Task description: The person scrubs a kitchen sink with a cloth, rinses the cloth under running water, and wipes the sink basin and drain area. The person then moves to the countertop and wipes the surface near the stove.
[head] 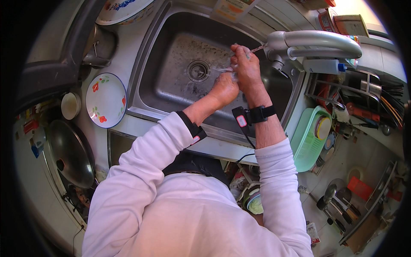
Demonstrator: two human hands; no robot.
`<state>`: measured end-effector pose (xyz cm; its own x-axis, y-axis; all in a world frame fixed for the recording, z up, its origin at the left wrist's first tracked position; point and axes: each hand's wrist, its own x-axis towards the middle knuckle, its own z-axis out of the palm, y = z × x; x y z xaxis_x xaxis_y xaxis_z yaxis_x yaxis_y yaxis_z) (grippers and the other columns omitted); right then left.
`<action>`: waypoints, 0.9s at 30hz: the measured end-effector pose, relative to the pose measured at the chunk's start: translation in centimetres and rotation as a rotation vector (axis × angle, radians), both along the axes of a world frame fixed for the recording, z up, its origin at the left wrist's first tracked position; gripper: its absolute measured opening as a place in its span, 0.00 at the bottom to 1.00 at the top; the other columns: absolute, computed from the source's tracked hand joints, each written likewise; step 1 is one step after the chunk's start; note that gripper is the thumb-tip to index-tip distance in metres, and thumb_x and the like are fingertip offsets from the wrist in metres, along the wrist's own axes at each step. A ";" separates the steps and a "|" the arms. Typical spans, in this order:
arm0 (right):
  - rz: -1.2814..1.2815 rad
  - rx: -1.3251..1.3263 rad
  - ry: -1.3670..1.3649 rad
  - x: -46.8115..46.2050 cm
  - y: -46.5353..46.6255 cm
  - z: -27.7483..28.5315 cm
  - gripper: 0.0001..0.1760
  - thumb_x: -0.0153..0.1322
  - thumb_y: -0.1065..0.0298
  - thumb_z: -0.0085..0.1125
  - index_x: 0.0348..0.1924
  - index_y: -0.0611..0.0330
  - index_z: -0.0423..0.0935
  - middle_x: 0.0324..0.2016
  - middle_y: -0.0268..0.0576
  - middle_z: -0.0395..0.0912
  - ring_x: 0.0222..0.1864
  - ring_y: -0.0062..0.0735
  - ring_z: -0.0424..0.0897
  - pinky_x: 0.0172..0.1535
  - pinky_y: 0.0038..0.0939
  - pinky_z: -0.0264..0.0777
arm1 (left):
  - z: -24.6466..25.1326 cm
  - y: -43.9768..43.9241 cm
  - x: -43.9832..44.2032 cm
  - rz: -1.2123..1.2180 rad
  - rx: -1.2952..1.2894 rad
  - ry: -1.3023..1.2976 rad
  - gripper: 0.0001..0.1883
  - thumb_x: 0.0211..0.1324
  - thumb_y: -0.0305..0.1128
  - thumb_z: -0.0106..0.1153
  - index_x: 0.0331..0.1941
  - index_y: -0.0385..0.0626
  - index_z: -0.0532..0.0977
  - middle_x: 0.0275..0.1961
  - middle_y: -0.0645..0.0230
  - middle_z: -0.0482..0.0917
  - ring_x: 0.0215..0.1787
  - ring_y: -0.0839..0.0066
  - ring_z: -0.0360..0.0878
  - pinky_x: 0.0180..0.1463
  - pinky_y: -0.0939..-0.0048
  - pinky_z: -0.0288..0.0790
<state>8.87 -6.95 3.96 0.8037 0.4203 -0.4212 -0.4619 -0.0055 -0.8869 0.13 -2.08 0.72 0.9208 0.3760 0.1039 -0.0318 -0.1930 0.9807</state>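
My left hand (226, 86) and my right hand (249, 66) are close together over the right part of the stainless steel sink (179, 83), fingers curled. Water runs from the grey faucet (308, 40) onto my right hand and splashes off between the hands towards the drain (198, 71). Small pale, wet patches show at the fingers of both hands. Whether these are water or a thin thing held there, I cannot tell. Black straps with small devices circle both wrists.
A flower-patterned enamel plate (106, 100) lies left of the sink, near a large dark lid (71, 154). A plastic bottle with a blue cap (322, 66) lies behind the faucet. At right are a green plastic basket (305, 141) and a metal utensil rack (346, 85).
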 end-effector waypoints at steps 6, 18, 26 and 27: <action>-0.045 0.114 0.134 0.0 -1.3 0.1 0.15 0.78 0.58 0.49 0.46 0.62 0.72 0.25 0.31 0.68 0.25 0.21 0.68 0.34 0.29 0.70 | 0.4 1.1 -0.6 -0.213 0.245 0.323 0.15 0.66 0.36 0.47 0.45 0.36 0.73 0.37 0.40 0.78 0.42 0.37 0.75 0.43 0.44 0.71; 0.294 -0.337 -0.712 -4.3 -1.5 1.5 0.28 0.74 0.74 0.49 0.67 0.68 0.61 0.66 0.50 0.63 0.70 0.38 0.60 0.70 0.35 0.51 | -0.2 3.5 2.9 -0.143 -1.587 0.081 0.14 0.71 0.41 0.49 0.54 0.49 0.71 0.52 0.71 0.78 0.53 0.76 0.77 0.58 0.71 0.73; -0.112 -0.202 -0.680 -4.6 -5.9 2.1 0.22 0.68 0.78 0.56 0.56 0.64 0.73 0.54 0.44 0.71 0.55 0.32 0.76 0.53 0.27 0.74 | 0.5 2.7 5.2 -0.019 -1.526 0.102 0.12 0.67 0.26 0.52 0.52 0.37 0.67 0.46 0.58 0.77 0.44 0.67 0.80 0.48 0.65 0.79; -0.112 -0.219 -0.592 -4.9 -6.3 2.1 0.21 0.68 0.78 0.56 0.55 0.64 0.73 0.53 0.43 0.73 0.53 0.32 0.77 0.52 0.27 0.74 | 0.7 2.6 5.5 -0.018 -1.511 0.127 0.12 0.67 0.27 0.51 0.51 0.37 0.67 0.44 0.59 0.77 0.41 0.68 0.80 0.44 0.66 0.79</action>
<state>4.02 -13.27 6.02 0.9607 0.2746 0.0407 0.0973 -0.1960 -0.9758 5.59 0.50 1.44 0.8990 0.0428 -0.4358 0.0741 0.9660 0.2477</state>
